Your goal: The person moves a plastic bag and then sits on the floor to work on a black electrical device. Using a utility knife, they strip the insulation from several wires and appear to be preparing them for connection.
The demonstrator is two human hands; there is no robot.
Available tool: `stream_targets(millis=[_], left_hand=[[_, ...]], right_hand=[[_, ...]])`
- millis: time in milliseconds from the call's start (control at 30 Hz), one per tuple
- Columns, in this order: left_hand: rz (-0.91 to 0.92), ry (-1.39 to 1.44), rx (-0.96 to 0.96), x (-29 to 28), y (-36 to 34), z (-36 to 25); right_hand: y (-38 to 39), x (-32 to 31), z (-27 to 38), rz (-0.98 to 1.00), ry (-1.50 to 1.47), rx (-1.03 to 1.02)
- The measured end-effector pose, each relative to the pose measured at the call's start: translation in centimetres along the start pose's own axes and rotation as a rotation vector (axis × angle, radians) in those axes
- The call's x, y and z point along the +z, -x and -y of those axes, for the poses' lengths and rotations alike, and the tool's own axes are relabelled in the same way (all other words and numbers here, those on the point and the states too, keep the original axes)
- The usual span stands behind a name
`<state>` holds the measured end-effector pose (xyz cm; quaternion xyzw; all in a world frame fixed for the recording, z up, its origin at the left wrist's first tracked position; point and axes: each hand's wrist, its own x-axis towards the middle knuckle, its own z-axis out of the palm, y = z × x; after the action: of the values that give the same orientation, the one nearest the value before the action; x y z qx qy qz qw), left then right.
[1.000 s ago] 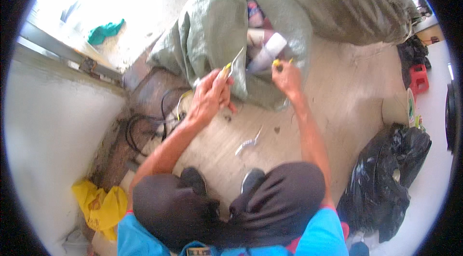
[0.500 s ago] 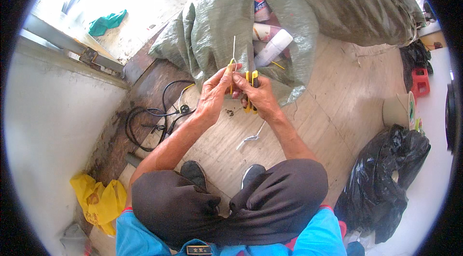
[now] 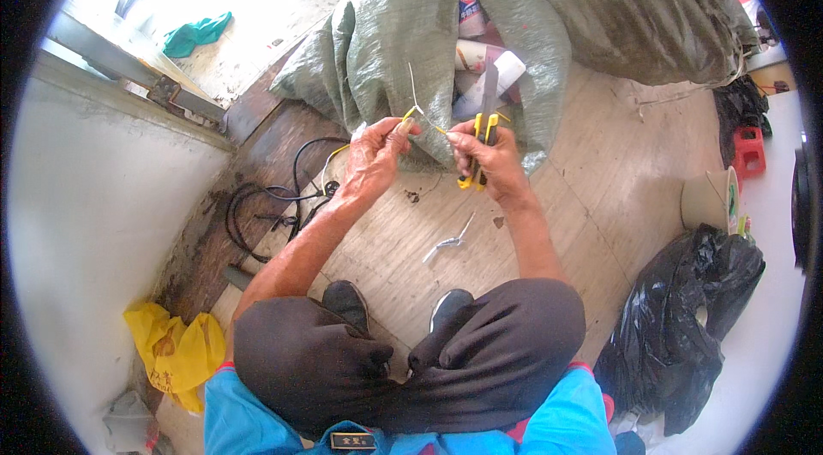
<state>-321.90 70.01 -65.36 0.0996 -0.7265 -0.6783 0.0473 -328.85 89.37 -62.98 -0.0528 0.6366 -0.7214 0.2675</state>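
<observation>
Between my hands runs a thin yellow-and-white wire [image 3: 417, 105], its yellow parts spreading to both sides and a white end sticking up. My left hand [image 3: 378, 157] pinches the yellow part on the left. With thumb and forefinger, my right hand [image 3: 497, 159] grips the other yellow end. The same hand is closed around a cutting tool [image 3: 490, 88] with yellow-and-black handles and a grey blade pointing up and away; it looks like scissors, though the fingers hide much of it. Beyond both hands sits a green woven sack [image 3: 399, 35], open on a white spray can [image 3: 489, 84] and other containers.
A black cable [image 3: 233, 228] lies coiled on the floor left of my left forearm. A small whitish strip [image 3: 444, 246] rests in front of my shoes. To the right are a black plastic bag [image 3: 677, 318] and a beige bucket [image 3: 705, 200]; a yellow bag [image 3: 176, 352] lies at lower left.
My hands have moved apart, drawing the yellow parts of the wire out to either side. My right hand has shifted right with the cutting tool.
</observation>
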Motion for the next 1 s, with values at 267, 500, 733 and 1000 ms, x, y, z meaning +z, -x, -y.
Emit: stream_targets(millis=[267,500,733,1000], left_hand=[[0.095,-0.51,0.181,-1.4,0.1,-2.4],[-0.116,-0.898,0.752,0.1,1.1,-5.4],[0.108,-0.912,0.636,0.2,0.6,-3.9],[0.011,-0.599,0.539,-0.9,-1.8,-1.8]], right_hand=[[-0.6,-3.0,2.8,0.08,0.344,-0.049],[-0.7,-2.8,3.9,0.194,0.454,-0.068],[-1.5,-2.5,4.5,0.145,0.451,-0.098],[-2.2,-1.8,1.2,-0.233,0.733,-0.486]])
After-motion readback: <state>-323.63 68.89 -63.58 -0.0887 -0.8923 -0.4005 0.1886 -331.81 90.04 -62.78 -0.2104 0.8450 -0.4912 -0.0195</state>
